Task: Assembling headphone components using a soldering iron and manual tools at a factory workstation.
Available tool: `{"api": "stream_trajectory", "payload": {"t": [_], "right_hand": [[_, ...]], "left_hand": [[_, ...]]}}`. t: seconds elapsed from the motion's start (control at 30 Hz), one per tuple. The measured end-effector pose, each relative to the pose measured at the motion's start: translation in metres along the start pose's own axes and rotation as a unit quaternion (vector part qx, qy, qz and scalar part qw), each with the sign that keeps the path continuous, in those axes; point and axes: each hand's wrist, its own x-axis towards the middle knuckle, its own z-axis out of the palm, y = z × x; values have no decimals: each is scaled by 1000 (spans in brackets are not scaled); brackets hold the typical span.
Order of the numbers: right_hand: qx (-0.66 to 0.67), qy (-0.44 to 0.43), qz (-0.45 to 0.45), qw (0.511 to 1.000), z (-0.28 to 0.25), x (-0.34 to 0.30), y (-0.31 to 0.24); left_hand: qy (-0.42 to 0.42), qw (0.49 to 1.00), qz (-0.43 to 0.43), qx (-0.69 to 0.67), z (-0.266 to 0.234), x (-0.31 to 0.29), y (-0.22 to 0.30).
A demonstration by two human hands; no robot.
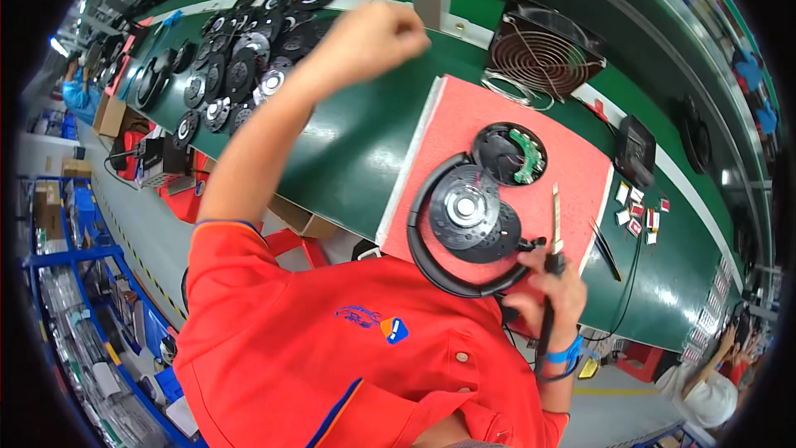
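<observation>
My left hand (pixel 377 40) is raised over the green bench, fingers curled closed; what it pinches, if anything, I cannot make out. In my right hand (pixel 562 297) is a utility knife (pixel 556 220), its long narrow blade pointing away from me and its black handle running back along the palm. The fingers are close to the lower end of a black headphone headband (pixel 421 236). Inside its curve lie round black speaker plates (pixel 466 207) with silver centres. Beyond them sits an open ear cup (pixel 495 152) with a green circuit board (pixel 528 158).
A pink foam mat (pixel 580 145) lies beneath the headphone parts. Many speaker plates (pixel 240 70) are heaped at left. A fan (pixel 543 54) stands behind the mat. Tweezers (pixel 607 253), small battery-like packs (pixel 637 214) and a black box-shaped device (pixel 635 149) are at right.
</observation>
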Motion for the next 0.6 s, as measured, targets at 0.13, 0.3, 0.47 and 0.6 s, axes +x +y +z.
{"api": "stream_trajectory", "payload": {"t": [0.13, 0.3, 0.47, 0.6], "right_hand": [[48, -31, -6, 998, 20, -11, -8], [-4, -49, -11, 999, 14, -35, -6], [-88, -34, 13, 995, -38, -25, -46], [-133, 91, 33, 986, -82, -1, -44]], "left_hand": [[93, 940, -1, 327, -25, 64, -80], [86, 932, -127, 328, -22, 141, -142], [72, 913, -196, 352, -67, 158, -282], [49, 913, -300, 273, -54, 169, -307]]}}
